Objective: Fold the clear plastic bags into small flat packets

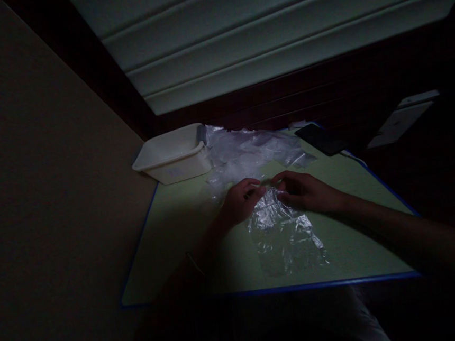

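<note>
Head view, center frame: left hand [241, 201] and right hand [306, 191] apparently pinch the upper edge of a clear plastic bag [269, 217]; thin film likely rewards light, even tension.

Now gripping clear plastic film [269, 217] with left hand [238, 202] and right hand [305, 191], facing heaped plastic [245, 150] along the far edge of the worktop [231, 265], between a white tub [183, 167], far-left corner, and a dark phone [320, 139], far-right.
</note>
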The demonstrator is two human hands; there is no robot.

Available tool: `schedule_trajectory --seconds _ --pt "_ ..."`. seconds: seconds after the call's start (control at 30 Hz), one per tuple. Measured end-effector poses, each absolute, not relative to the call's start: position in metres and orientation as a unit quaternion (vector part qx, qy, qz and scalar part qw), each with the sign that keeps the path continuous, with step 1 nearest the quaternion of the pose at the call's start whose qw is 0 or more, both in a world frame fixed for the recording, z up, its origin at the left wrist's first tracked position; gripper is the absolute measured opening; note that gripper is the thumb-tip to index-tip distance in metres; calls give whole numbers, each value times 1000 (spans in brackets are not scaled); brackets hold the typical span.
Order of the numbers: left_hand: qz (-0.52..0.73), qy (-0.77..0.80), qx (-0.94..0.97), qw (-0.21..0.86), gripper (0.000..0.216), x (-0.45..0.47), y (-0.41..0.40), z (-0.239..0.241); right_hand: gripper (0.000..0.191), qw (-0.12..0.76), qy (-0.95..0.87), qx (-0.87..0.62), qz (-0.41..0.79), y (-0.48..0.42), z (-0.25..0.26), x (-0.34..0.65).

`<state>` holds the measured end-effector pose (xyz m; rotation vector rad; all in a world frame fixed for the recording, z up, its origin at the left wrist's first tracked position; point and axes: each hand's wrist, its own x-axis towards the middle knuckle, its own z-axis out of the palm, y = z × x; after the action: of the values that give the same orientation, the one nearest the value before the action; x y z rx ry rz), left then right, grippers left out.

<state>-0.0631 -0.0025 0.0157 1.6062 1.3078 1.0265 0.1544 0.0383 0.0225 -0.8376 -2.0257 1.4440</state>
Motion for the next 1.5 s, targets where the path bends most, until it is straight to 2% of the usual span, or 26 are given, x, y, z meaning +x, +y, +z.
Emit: schedule_trajectory --seconds 0.13,0.47,0.63,0.8,1.07,1.23,1.4,1.5 --pt "367 522 629 444 45 -65 -2 14 37 236 -783 -290 497 38 26 157" --pt "244 480 707 459 28 -70 -8 29 40 184 -859 -240 412 34 37 159" --pt "236 468 730 438 25 -74 -8 31 44 199 -821 -250 473 35 33 159" --pt "287 502 667 469 26 -79 -3 23 48 205 -717 -277 606 39 33 158" --pt "451 555 498 491 37 -89 3 14 34 195 -576 -264 748 53 31 166" --pt "484 591 481 430 36 -89 -1 21 32 196 -561 -255 763 59 25 171" --pt "528 591 437 426 37 -85 -2 22 42 192 -543 -295 763 59 22 172" --pt "547 582 424 426 37 -84 -1 21 39 205 -538 -324 751 59 22 170"
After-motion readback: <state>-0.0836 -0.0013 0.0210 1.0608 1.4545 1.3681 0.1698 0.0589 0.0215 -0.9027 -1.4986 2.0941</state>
